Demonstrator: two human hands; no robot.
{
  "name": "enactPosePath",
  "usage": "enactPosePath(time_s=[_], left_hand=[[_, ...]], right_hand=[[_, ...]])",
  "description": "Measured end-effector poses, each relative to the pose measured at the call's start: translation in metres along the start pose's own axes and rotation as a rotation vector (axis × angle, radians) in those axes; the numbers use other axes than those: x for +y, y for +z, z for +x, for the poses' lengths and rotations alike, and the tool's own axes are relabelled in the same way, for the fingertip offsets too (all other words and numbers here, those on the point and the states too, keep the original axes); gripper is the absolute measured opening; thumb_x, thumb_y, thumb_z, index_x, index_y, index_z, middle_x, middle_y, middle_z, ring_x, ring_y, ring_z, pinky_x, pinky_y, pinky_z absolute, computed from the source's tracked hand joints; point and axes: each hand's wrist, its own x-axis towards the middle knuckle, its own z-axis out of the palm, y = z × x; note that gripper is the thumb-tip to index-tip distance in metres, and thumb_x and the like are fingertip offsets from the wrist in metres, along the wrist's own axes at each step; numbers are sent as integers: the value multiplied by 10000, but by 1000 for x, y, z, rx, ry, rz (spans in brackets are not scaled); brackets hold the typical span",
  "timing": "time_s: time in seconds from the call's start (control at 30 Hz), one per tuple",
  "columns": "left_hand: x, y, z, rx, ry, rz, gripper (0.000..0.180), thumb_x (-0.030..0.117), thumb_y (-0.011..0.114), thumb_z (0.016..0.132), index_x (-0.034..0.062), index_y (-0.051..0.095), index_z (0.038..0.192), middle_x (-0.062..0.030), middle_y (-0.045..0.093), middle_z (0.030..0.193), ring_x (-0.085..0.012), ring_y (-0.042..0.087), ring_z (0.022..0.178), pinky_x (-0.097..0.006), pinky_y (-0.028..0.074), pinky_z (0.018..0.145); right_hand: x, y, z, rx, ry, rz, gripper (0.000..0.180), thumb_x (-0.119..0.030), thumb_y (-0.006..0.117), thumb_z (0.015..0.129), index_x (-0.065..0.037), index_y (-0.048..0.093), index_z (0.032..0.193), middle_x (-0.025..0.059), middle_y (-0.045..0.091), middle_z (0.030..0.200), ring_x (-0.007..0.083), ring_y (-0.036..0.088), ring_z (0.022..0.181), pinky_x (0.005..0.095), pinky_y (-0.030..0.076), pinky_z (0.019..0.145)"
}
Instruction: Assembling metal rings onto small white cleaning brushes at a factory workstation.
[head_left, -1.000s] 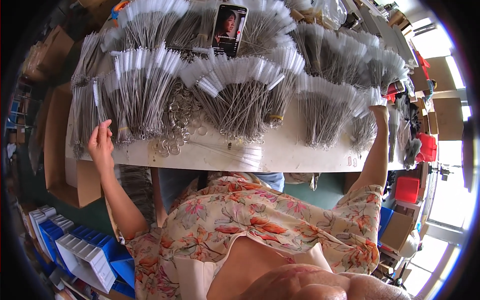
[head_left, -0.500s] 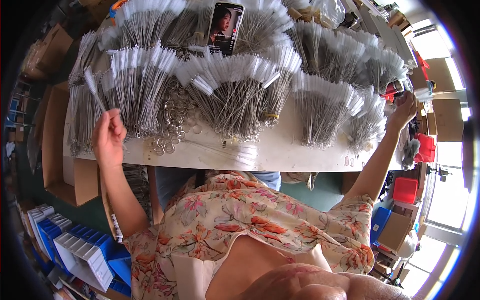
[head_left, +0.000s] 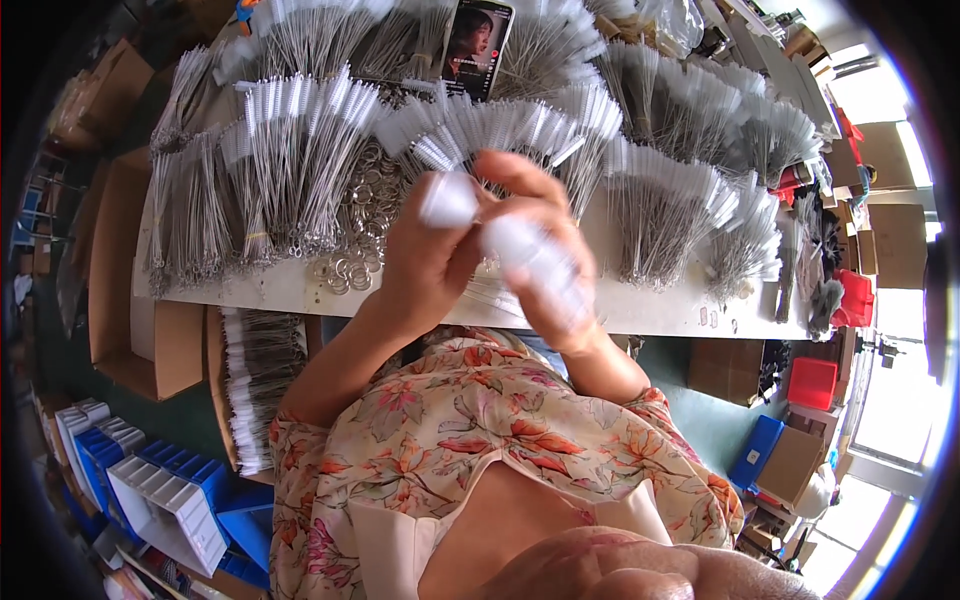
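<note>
My two hands meet above the table's front edge, in front of the middle bundles. My left hand [head_left: 425, 260] is closed round a wire brush, whose white bristle end [head_left: 450, 200] sticks up beside the thumb. My right hand [head_left: 560, 240] is curled against it, with a white bristle end [head_left: 535, 262] lying along it, smeared by motion. The wire stems are hidden by the fingers. Behind my hands stand dense bundles of wire brushes [head_left: 500, 125] with white bristles and thin metal stems. Loose metal rings [head_left: 352, 270] lie left of my left hand.
A phone [head_left: 478, 48] showing a video leans among the back bundles. More brush bundles [head_left: 665, 195] fill the table's right side. Cardboard boxes [head_left: 150, 340] stand on the left, with blue and white bins [head_left: 165, 510] below. Red containers [head_left: 812, 383] are at the right.
My left hand has come in from the left bundles and my right hand from the table's far right end. They now meet in the middle, with white bristle ends in them.
</note>
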Motion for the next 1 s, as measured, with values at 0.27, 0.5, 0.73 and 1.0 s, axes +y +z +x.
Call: enactPosePath(time_s=[0.27,0.5,0.73,1.0], left_hand=[[-5,12,-12,61,163,-110,240,-26,684,696,-13,552,896,-125,551,950,-185,609,723,-261,531,610],[-7,6,-8,-56,332,250,370,134,695,720,115,609,1079,-72,551,1031,-191,513,963,-323,434,796],[-7,-14,15,-108,60,-100,883,495,625,760,26,197,1374,-193,275,1317,-307,294,1243,-413,340,985],[2,-16,-20,-374,37,-100,301,194,691,728,55,594,977,-75,586,984,-240,551,953,-355,462,782]], right_hand=[[16,-9,-9,314,480,679,238,-221,434,935,-22,562,960,122,581,1004,203,560,951,357,427,890],[9,-36,4,402,513,1051,212,-191,457,925,-41,519,1063,-6,531,725,95,486,630,220,436,558],[-7,-30,-14,-133,623,-124,144,-80,523,883,34,595,934,51,597,791,116,542,675,242,438,599],[-15,-33,-37,-212,822,-6,119,-89,546,876,17,586,913,37,600,754,104,563,674,228,455,598]])
